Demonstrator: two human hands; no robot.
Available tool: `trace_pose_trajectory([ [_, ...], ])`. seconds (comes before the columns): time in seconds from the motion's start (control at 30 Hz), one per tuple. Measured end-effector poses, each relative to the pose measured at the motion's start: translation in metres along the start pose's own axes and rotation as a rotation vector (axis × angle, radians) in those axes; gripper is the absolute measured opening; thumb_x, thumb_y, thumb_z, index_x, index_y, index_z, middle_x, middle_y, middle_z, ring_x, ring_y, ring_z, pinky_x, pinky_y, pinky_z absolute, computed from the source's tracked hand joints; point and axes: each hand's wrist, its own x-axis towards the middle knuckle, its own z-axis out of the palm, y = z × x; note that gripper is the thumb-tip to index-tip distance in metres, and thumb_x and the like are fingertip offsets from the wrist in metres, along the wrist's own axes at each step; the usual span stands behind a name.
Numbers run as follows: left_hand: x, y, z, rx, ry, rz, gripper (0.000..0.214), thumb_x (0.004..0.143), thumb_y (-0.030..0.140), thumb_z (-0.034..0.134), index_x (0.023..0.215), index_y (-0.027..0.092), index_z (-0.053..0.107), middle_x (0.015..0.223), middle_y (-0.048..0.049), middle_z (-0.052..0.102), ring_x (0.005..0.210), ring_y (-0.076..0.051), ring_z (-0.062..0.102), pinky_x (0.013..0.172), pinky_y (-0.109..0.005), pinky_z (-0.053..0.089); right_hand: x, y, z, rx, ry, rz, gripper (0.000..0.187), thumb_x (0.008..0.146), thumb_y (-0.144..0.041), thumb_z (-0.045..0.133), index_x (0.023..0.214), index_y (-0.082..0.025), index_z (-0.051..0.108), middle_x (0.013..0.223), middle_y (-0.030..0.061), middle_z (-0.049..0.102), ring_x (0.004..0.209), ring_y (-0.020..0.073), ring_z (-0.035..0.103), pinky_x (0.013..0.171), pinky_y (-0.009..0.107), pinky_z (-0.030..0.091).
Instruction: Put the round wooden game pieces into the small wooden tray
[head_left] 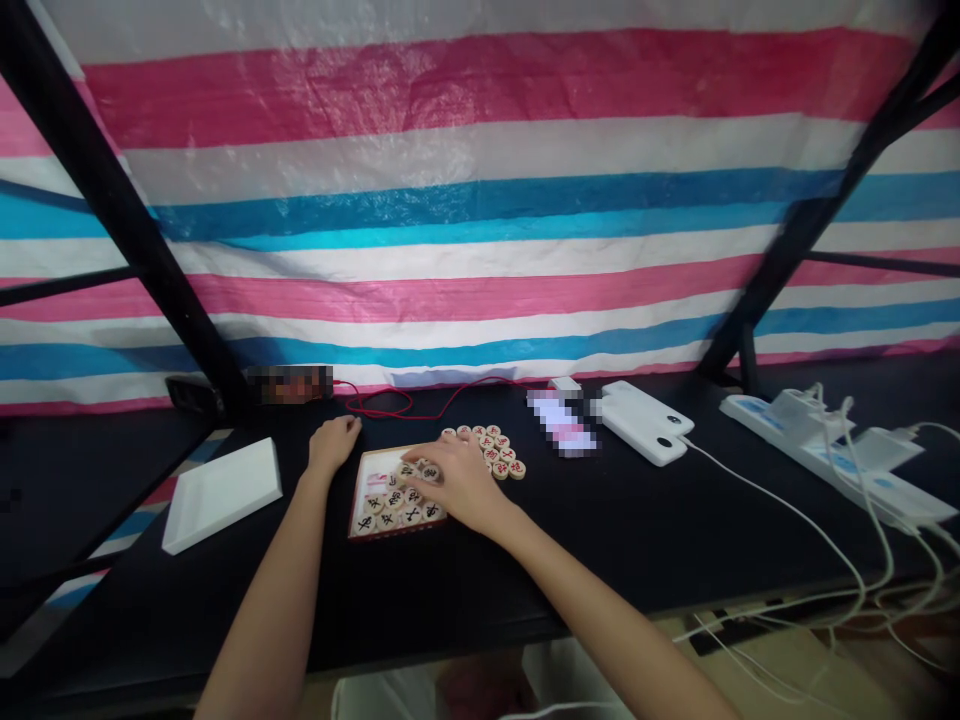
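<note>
Right hand (pixel 457 482) covers box (pixel 355 505) right half; fingers on chess pieces (pixel 386 510), grip unclear. Left hand (pixel 334 442) curled on table (pixel 600 520), just beside box's left corner. Loose pieces (pixel 496 452) lie near right hand.

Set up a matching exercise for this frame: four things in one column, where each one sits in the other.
1 left hand
2 right hand
3 white tray
4 power strip

A at the far right of the table
B over the pieces in the box
C lying left of the box, apart from it
D at the box's far left corner

Pairs: 1-D, 2-B, 3-C, 4-A
</note>
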Motion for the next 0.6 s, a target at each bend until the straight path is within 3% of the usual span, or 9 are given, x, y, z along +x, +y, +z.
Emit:
trace_pose_trajectory([
  [0.17,0.002,-0.002,0.003,0.008,0.008,0.004,0.049,0.086,0.044,0.025,0.101,0.020,0.065,0.101,-0.0137,0.067,0.095,-0.030,0.061,0.075,-0.036,0.045,-0.058,0.040,-0.039,-0.067,0.110,0.085,0.023,0.087,-0.038,0.055,0.104,-0.024,0.061,0.098,0.0035,0.067,0.089,0.0178,0.056,0.083,0.034,0.027],
  [0.3,0.003,-0.003,0.004,0.010,0.003,0.002,0.050,0.086,0.045,0.025,0.103,0.021,0.064,0.102,-0.0135,0.066,0.095,-0.029,0.061,0.075,-0.035,0.045,-0.090,0.067,-0.054,-0.205,0.146,0.097,0.018,0.088,-0.033,0.054,0.101,-0.024,0.062,0.096,0.0020,0.067,0.086,0.0161,0.057,0.080,0.033,0.030],
  [0.6,0.004,-0.004,0.004,0.029,-0.007,-0.005,0.051,0.086,0.047,0.025,0.104,0.021,0.065,0.104,-0.0138,0.066,0.095,-0.030,0.061,0.074,-0.035,0.045,-0.093,0.067,-0.047,-0.200,0.065,0.061,0.019,0.085,-0.030,0.058,0.103,-0.024,0.058,0.098,0.0003,0.067,0.091,0.0148,0.055,0.084,0.033,0.028],
])
